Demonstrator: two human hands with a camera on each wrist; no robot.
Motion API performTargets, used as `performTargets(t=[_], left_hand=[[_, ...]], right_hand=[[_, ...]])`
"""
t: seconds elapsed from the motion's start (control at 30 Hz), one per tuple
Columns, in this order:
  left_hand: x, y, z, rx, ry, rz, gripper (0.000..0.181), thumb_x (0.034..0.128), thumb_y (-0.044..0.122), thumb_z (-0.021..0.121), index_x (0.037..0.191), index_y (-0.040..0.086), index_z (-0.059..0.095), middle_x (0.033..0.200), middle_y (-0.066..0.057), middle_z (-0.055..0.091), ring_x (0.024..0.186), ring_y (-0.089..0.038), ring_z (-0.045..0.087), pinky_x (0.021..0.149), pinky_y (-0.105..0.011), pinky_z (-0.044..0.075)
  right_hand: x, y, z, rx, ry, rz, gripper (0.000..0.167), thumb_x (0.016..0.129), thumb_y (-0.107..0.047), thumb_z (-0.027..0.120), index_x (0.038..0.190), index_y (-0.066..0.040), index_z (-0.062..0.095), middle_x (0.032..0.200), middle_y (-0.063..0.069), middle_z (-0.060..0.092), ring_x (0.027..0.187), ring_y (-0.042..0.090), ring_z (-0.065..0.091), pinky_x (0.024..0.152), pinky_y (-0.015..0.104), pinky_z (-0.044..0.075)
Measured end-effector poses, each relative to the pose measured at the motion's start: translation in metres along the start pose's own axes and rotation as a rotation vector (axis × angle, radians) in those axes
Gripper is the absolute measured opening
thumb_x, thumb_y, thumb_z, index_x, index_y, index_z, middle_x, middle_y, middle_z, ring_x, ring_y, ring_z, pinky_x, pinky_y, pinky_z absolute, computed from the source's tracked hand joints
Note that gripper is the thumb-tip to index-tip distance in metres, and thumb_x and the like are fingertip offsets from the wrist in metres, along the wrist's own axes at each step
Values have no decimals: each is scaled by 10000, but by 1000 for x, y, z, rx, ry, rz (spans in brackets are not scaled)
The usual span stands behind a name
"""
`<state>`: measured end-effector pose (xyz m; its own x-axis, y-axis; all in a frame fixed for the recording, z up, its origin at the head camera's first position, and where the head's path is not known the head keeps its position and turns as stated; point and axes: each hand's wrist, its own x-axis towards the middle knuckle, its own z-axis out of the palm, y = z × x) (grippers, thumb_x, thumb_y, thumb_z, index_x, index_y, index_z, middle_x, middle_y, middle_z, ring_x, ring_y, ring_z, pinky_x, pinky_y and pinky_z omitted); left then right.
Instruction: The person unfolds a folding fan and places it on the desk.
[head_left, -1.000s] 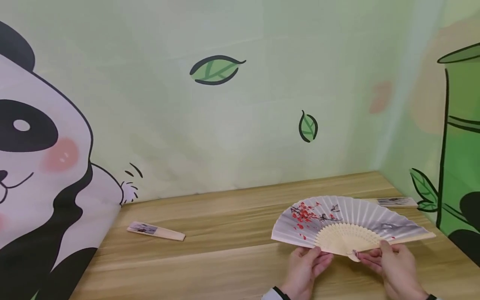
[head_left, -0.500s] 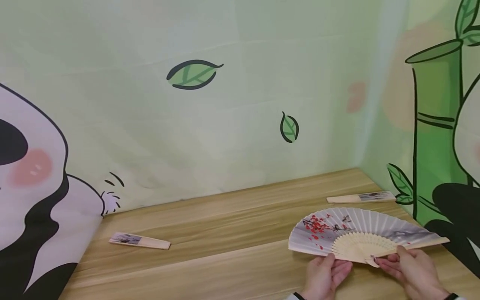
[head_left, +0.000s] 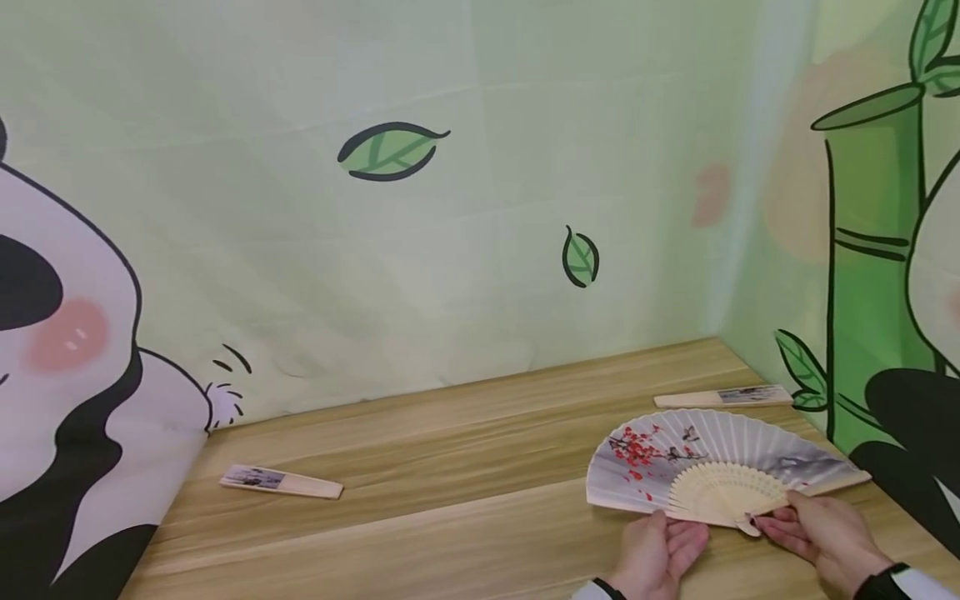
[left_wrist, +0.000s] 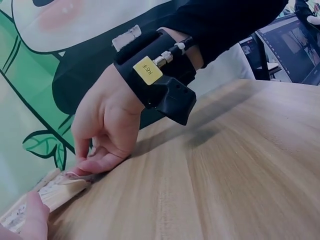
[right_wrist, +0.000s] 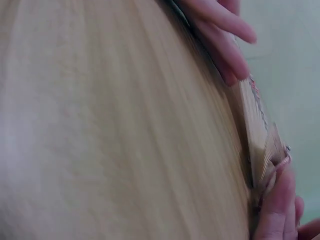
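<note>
An open folding fan (head_left: 720, 454), pale with red blossoms and wooden ribs, is spread low over the right part of the table in the head view. My left hand (head_left: 652, 550) holds its lower left edge, thumb against the rim and fingers stretched below. My right hand (head_left: 828, 533) pinches the fan beside the pivot, its thumb along the right guard stick. In the left wrist view the right hand (left_wrist: 107, 120) bends down to the fan's pivot end (left_wrist: 70, 187). The right wrist view shows the ribs (right_wrist: 255, 130) nearly edge-on between both hands.
A folded fan (head_left: 281, 482) lies at the table's left, and another folded fan (head_left: 722, 396) near the back right corner. Printed cloth (head_left: 480, 250) with pandas and bamboo stands behind the wooden table (head_left: 420, 467). Screens (left_wrist: 292, 47) appear in the left wrist view.
The head view swung right, then steadied. During the last half second the fan's right tip drew inward, so its spread looks slightly narrower. Both hands stay at the fan.
</note>
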<state>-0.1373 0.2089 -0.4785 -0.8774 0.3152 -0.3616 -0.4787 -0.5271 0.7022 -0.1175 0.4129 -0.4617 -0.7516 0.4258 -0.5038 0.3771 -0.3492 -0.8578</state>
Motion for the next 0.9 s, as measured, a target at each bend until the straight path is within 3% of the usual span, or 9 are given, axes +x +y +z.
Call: performTargets(t=[0.23,0.37,0.5,0.63,0.7,0.9], left_hand=[[-5,8,-7,-9,-78,-54,323,1023,28,300,1096,-218,496,1036,-297,585,1052,-390,601,967,-424,503],[-9,10,-11,-4,-91,-98,287,1013,28,329,1067,-208,482,1038,-305,586,1075,-426,592,973,-427,499],[-9,14,-13,11,-110,-114,261,999,38,359,1051,-180,493,1025,-289,586,1061,-425,602,963,-421,506],[-7,19,-10,26,-167,-84,308,1018,73,338,1102,-186,482,1059,-296,585,1084,-435,588,975,-442,495],[-4,22,-4,43,-162,-58,275,1012,60,366,1088,-168,500,1037,-289,600,1045,-413,614,944,-432,518],[15,40,15,205,-166,30,156,971,8,485,1002,-112,580,892,-228,662,875,-335,692,800,-380,584]], right_hand=[[2,-7,-7,10,-89,68,249,1046,-83,329,1022,123,465,694,116,666,676,214,711,691,324,602],[2,-9,-8,-21,10,93,350,1061,-158,330,1166,175,357,687,124,645,657,243,708,690,346,604],[2,-13,-9,-120,88,90,420,1065,-240,315,1172,166,331,677,107,594,615,229,686,640,341,604],[-1,-25,-15,-314,16,-17,350,1049,-236,317,1001,93,427,673,53,553,583,179,644,568,307,579],[-1,-36,-16,-437,-31,-101,329,1041,-222,324,936,66,446,678,37,551,580,161,625,544,292,563],[8,-64,7,-722,-98,-341,299,1028,-203,361,927,61,457,682,49,551,561,159,597,495,285,533]])
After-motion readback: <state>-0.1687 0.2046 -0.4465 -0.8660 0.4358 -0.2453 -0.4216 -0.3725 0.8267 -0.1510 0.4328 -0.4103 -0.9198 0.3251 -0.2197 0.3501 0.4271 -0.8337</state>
